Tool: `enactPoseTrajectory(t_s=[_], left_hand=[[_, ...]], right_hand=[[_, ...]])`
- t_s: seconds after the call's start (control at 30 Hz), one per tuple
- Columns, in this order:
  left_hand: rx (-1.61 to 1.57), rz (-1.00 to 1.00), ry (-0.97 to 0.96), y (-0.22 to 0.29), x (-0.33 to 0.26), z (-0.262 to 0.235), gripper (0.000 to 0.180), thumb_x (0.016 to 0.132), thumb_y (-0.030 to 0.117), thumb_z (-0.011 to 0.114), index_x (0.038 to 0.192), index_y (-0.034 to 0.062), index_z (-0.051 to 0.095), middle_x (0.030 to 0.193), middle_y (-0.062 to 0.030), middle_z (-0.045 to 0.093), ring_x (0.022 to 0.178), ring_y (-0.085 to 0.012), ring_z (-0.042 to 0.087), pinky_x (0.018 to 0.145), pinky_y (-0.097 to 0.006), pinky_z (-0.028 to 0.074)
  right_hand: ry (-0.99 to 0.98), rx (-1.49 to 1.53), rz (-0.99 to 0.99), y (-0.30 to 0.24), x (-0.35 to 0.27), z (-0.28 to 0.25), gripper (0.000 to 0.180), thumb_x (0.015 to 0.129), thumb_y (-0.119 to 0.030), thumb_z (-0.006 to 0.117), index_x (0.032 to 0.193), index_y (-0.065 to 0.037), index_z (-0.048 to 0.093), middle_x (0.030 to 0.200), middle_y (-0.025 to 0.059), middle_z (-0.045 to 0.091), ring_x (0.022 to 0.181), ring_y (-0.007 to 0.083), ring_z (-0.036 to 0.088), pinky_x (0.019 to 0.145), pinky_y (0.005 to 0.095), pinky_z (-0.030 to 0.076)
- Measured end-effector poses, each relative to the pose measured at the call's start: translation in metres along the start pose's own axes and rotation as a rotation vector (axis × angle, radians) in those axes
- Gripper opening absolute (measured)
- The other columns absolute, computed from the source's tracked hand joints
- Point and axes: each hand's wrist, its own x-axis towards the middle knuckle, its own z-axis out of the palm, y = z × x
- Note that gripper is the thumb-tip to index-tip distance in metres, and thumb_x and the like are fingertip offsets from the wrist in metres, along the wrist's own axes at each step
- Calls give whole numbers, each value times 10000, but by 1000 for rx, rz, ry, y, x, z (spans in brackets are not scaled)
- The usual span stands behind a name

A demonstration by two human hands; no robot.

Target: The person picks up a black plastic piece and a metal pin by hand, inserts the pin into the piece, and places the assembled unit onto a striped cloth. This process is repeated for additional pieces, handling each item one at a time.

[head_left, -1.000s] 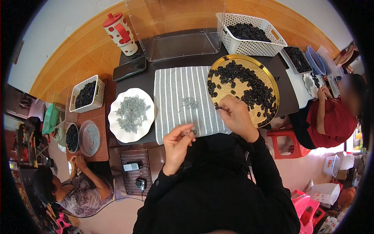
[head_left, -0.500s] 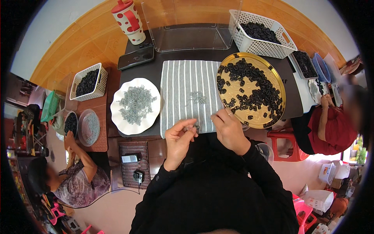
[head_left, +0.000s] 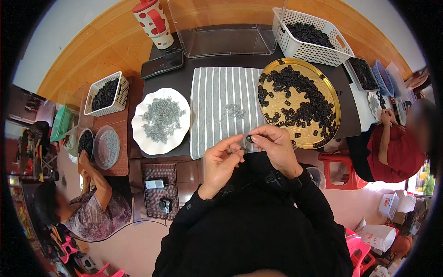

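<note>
Over the near edge of a grey-and-white striped cloth, my two hands almost meet at the fingertips. My right hand pinches a small black ring-like piece between thumb and forefinger. My left hand is closed in a pinch beside it; a tiny dark bit shows at its fingertips, too small to name. A small heap of thin grey pieces lies on the cloth beyond my hands. More such pieces fill a white scalloped plate on the left. A round gold tray on the right holds many black pieces.
Behind the cloth stands a clear plastic box, with a phone and a spotted tumbler to its left. A white basket of black pieces stands at back right. One person works at left, another at right.
My right hand has turned, and a black piece now shows in its fingers. My left hand has shifted slightly right, so the fingertips of both hands are closer together.
</note>
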Motion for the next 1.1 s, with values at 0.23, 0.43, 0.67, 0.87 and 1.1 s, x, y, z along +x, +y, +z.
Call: enactPoseTrajectory(t_s=[0.23,0.43,0.67,0.87,1.1], left_hand=[[-20,-26,-18,1,1,1,373,832,-113,597,1190,-13,626,862,-30,620,661,-88,603,523,-180,442],[-17,-29,-26,0,0,0,360,834,-110,598,1179,-11,633,847,-36,624,656,-88,599,524,-184,440],[-29,-24,-21,3,-1,3,355,836,-111,594,1170,-1,642,864,-30,621,672,-84,594,537,-185,439],[-31,40,1,-5,0,1,312,848,-97,600,1133,8,666,866,-28,619,678,-83,595,539,-183,440],[-63,83,40,-7,0,3,279,861,-83,611,1131,-31,655,873,-74,652,679,-108,606,546,-195,463]], right_hand=[[-79,64,-16,4,-1,-1,84,903,-26,614,946,0,682,775,-18,628,642,37,527,576,181,424],[-78,72,-35,3,-2,2,72,909,-24,612,931,0,676,763,-22,617,643,31,517,575,182,419],[-71,-53,-141,2,-3,3,79,897,-2,614,955,10,666,789,-2,621,663,42,526,599,185,432],[-99,-86,-123,2,-4,5,82,895,12,604,946,11,668,779,-4,610,664,48,531,605,189,428],[-171,-125,-329,6,-8,3,231,852,35,647,1082,17,652,882,49,609,774,86,576,662,213,465]])
